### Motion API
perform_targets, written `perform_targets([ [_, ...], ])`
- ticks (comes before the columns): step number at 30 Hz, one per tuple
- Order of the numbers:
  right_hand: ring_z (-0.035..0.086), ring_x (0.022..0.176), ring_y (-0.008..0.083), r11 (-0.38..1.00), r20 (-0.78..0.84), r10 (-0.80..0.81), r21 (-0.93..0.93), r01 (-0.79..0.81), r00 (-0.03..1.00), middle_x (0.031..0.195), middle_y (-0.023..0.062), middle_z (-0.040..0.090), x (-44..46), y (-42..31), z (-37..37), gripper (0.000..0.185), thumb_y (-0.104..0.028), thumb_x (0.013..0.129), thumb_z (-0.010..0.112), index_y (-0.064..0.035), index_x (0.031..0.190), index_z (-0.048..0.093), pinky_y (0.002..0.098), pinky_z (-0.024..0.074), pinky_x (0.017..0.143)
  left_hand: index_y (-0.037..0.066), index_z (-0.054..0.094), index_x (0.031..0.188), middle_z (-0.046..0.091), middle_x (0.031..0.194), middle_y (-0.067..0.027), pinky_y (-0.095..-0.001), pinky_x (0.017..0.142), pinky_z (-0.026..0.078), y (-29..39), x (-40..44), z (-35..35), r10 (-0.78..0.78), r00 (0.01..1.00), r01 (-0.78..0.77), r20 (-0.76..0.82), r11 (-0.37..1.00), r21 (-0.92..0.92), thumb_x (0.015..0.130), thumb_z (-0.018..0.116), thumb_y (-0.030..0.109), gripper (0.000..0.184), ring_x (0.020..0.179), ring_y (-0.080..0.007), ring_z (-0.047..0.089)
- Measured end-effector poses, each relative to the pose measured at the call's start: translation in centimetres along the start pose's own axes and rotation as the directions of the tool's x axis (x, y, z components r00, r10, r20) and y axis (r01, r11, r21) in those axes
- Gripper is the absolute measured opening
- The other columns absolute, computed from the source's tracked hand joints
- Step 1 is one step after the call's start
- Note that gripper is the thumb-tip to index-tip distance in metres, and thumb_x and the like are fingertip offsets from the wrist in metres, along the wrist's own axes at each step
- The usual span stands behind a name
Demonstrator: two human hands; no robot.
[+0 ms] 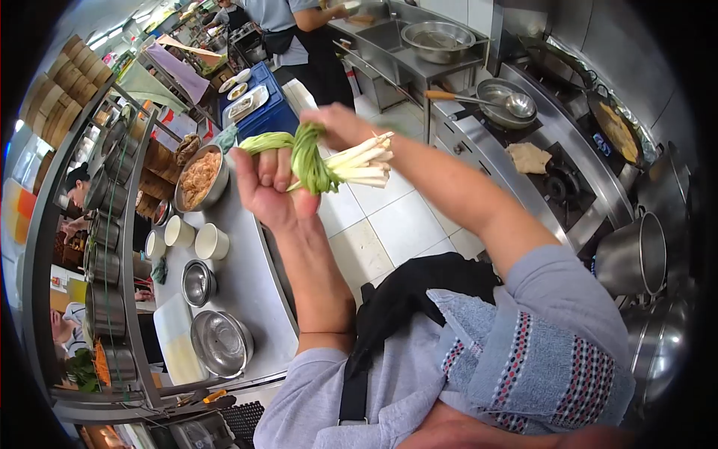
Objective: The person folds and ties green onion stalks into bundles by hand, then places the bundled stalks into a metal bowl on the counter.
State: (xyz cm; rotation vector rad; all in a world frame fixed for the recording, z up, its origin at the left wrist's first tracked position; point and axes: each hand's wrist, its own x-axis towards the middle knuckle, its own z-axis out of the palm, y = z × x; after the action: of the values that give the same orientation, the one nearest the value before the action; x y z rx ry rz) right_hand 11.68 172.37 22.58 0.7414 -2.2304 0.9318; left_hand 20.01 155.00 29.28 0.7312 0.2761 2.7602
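A bunch of scallions (317, 162) is raised in front of me, its green leaves looped round the stalks and its white ends pointing right. My left hand (271, 187) is closed round the green part from below, and some leaves pass over its fingers. My right hand (340, 126) is at the top of the loop, blurred by motion. Its fingers are closed against the leaves, and a smear of green shows on its far side.
Left, a steel counter (258, 314) bears a bowl of pinkish-orange food (200, 179), white tubs (212, 242) and metal bowls (222, 343). Right, a stove (553, 176) holds a pan with a ladle (518, 105). A person in a black apron (318, 60) stands near the sink (393, 37).
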Motion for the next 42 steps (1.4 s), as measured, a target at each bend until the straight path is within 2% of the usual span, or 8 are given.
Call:
perform_targets([
  [6,0.066,0.082,0.0361,0.962,0.177,0.274,-0.032,-0.273,0.945,0.084,0.0138,0.067,-3.9,1.9,2.0,0.024,-0.031,0.086,0.065,-0.009,0.09,0.055,0.0438,0.0503,0.071,0.015,0.045,0.068,0.033,0.052,0.0073,-0.0246,0.045,0.027,1.0,0.3,-3.5,0.19,0.982,-0.19,-0.002,0.982,-0.008,0.101,0.051,0.04,0.042,0.043,-0.0062,0.03],
  [11,0.06,0.104,0.0229,0.785,0.041,0.023,0.618,-0.043,0.999,0.107,0.012,0.063,-2.3,0.6,7.1,0.034,-0.031,0.087,0.068,-0.0068,0.11,0.06,0.038,0.0496,0.087,0.014,0.047,0.073,0.032,0.053,0.0078,-0.0232,0.047,0.028,-3.7,2.5,0.0,0.104,0.994,-0.102,0.041,0.994,-0.048,0.102,0.048,0.045,0.042,0.043,-0.0057,0.031],
  [15,0.063,0.102,0.0299,0.837,0.027,-0.083,0.544,0.055,0.996,0.109,0.0196,0.064,-3.9,-3.7,7.0,0.051,-0.032,0.087,0.067,0.0016,0.123,0.054,0.0411,0.0505,0.084,0.014,0.041,0.071,0.029,0.055,0.0062,-0.0241,0.047,0.024,-3.7,5.2,-0.5,0.396,0.907,-0.42,0.142,0.861,0.286,0.102,0.049,0.043,0.044,0.045,-0.0059,0.026],
  [18,0.067,0.093,0.0389,0.914,0.512,0.3,0.087,-0.396,0.805,0.098,0.0263,0.067,-5.3,-3.8,5.6,0.051,-0.025,0.086,0.063,0.0047,0.125,0.047,0.0463,0.0522,0.081,0.013,0.041,0.068,0.037,0.055,0.0048,-0.024,0.043,0.027,-3.5,6.0,-2.2,0.522,0.835,-0.539,0.174,0.711,0.452,0.101,0.056,0.033,0.041,0.045,-0.0054,0.034],
  [21,0.068,0.082,0.044,0.892,0.381,0.451,-0.173,-0.417,0.807,0.084,0.0276,0.067,-5.6,-9.5,1.4,0.045,-0.015,0.083,0.059,0.0073,0.12,0.047,0.0498,0.054,0.073,0.006,0.054,0.074,0.055,0.062,-0.0002,-0.0219,0.044,0.039,-2.6,8.9,-7.6,0.601,0.746,-0.484,0.286,0.195,0.853,0.092,0.072,0.022,0.03,0.049,-0.0074,0.049],
  [30,0.069,0.063,0.0341,0.729,0.657,0.077,-0.55,0.408,0.75,0.067,0.0156,0.067,-6.0,-10.6,-3.8,0.016,-0.011,0.085,0.054,-0.0026,0.097,0.059,0.0465,0.0542,0.056,0.003,0.055,0.072,0.056,0.058,-0.0018,-0.0251,0.041,0.04,-1.4,6.4,-12.0,0.128,0.989,-0.091,0.071,0.16,0.983,0.09,0.072,0.032,0.039,0.046,-0.0087,0.05],
  [34,0.069,0.063,0.0287,0.534,0.775,-0.04,-0.518,0.668,0.631,0.066,0.008,0.066,-4.0,-12.0,-7.8,0.011,-0.018,0.087,0.055,-0.0084,0.089,0.06,0.0416,0.0535,0.054,-0.003,0.056,0.069,0.059,0.061,-0.0051,-0.0295,0.049,0.042,-2.1,3.3,-14.3,-0.216,0.973,-0.148,0.086,-0.294,0.944,0.085,0.076,0.03,0.041,0.053,-0.0106,0.052],
  [42,0.069,0.07,0.0309,0.528,0.653,-0.312,-0.485,0.698,0.69,0.074,0.0111,0.068,0.0,-12.4,-14.4,0.019,-0.027,0.09,0.057,-0.0085,0.087,0.055,0.0422,0.0512,0.055,0.01,0.046,0.076,0.032,0.056,0.0062,-0.0263,0.045,0.041,-2.0,-4.7,-7.0,-0.259,0.965,0.256,-0.05,0.874,0.414,0.101,0.053,0.038,0.038,0.042,-0.0056,0.028],
])
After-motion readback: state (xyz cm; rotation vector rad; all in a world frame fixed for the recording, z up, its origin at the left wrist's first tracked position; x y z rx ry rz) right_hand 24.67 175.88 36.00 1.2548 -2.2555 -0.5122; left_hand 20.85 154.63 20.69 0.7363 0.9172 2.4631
